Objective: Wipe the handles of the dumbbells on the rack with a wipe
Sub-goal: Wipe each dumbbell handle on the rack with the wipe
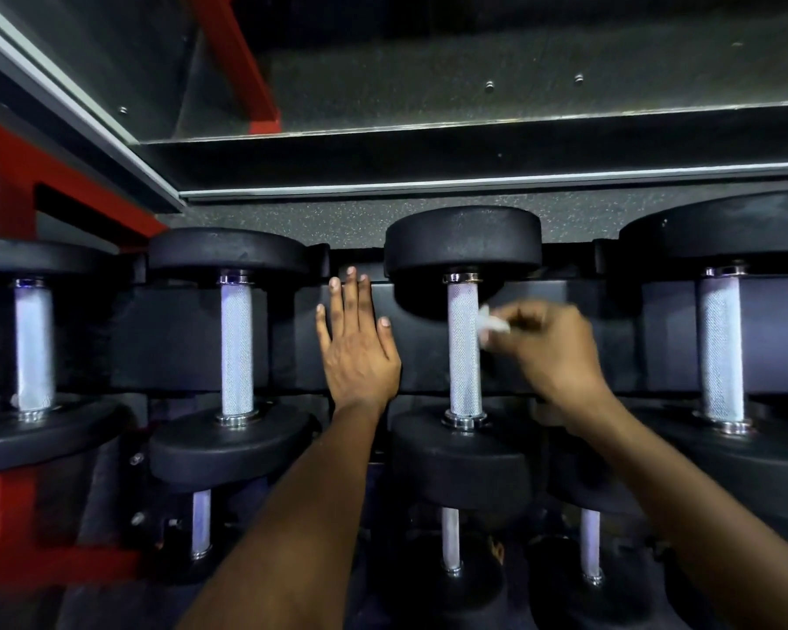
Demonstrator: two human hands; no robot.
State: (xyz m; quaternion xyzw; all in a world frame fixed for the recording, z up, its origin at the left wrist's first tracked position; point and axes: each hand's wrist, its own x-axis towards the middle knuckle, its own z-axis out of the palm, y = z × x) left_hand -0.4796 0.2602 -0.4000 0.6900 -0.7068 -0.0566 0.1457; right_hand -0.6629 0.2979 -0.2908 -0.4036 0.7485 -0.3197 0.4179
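Speckled dark floor; red steel frame (left); dim light.

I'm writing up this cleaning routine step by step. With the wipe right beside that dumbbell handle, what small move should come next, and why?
Probably press the wipe against the knurled handle and draw it down. The right hand pinches it at the handle's upper right edge, so most of the handle below lies uncovered. The left hand rests open on the rack beside it.

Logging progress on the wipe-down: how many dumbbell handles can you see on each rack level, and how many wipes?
Upper-level handles: 4
Lower-level handles: 3
Wipe: 1, pinched in the right hand against the third upper handle
Total: 8
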